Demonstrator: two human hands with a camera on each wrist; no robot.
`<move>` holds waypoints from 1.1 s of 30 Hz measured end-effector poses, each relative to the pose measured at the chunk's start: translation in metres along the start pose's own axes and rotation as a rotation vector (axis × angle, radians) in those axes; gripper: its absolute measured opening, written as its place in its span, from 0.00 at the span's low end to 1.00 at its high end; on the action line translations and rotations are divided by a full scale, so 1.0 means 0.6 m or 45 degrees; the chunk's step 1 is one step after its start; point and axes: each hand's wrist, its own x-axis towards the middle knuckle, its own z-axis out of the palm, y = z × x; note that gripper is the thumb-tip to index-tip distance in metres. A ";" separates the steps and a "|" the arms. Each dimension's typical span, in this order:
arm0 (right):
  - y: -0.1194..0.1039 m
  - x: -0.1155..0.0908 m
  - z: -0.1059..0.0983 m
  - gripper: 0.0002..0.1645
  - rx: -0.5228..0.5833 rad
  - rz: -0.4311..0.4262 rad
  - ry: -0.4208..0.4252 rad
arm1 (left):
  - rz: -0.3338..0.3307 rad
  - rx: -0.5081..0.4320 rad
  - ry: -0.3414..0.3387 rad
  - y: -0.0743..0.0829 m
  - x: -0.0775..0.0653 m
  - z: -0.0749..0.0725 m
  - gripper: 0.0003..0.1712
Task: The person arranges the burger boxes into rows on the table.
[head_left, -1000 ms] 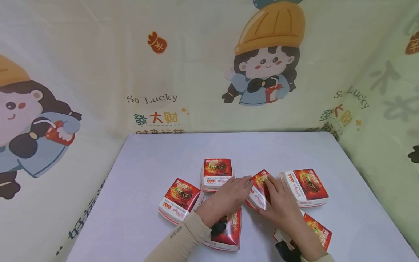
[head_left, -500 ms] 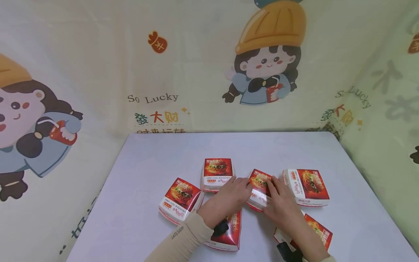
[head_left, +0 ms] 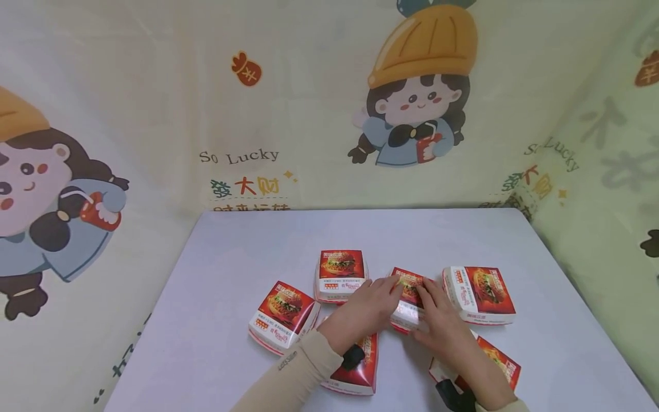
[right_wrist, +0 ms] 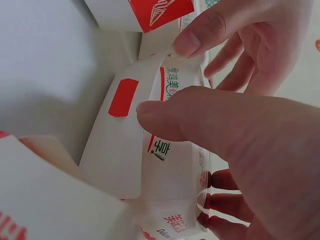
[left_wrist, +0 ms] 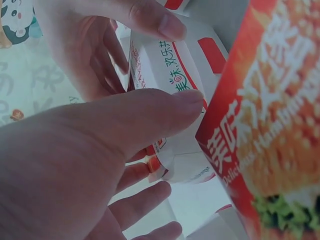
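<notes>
Both hands work on one burger box (head_left: 408, 316), red and white with a burger picture, in the middle of the group. My left hand (head_left: 362, 308) holds its left side; in the left wrist view the thumb lies on the white front (left_wrist: 187, 165) and a fingertip touches the edge behind. My right hand (head_left: 444, 317) grips the right part. In the right wrist view its thumb presses the front flap (right_wrist: 117, 160), which bears a red tab, while the other fingers curl over the far edge. The box is closed along this front as far as it shows.
More burger boxes lie around: one behind left (head_left: 341, 269), one far left (head_left: 285, 309), one under the left wrist (head_left: 360, 369), one at right (head_left: 484, 294) and one partly under the right forearm (head_left: 496, 357). A printed cloth (head_left: 319, 103) hangs behind the white table (head_left: 247, 240).
The held box has turned from a slant to straighter, and its front has come slightly left-to-right with the hands. My left hand has shifted a little to the right.
</notes>
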 end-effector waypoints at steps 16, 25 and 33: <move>0.001 0.003 0.007 0.57 0.020 -0.052 -0.005 | -0.055 0.036 -0.021 0.008 0.011 -0.004 0.49; 0.005 0.002 0.006 0.55 -0.006 -0.109 0.001 | -0.084 0.034 -0.048 0.007 0.021 0.001 0.52; 0.007 0.002 0.005 0.55 0.008 -0.145 -0.007 | -0.100 0.020 -0.050 0.005 0.024 0.003 0.59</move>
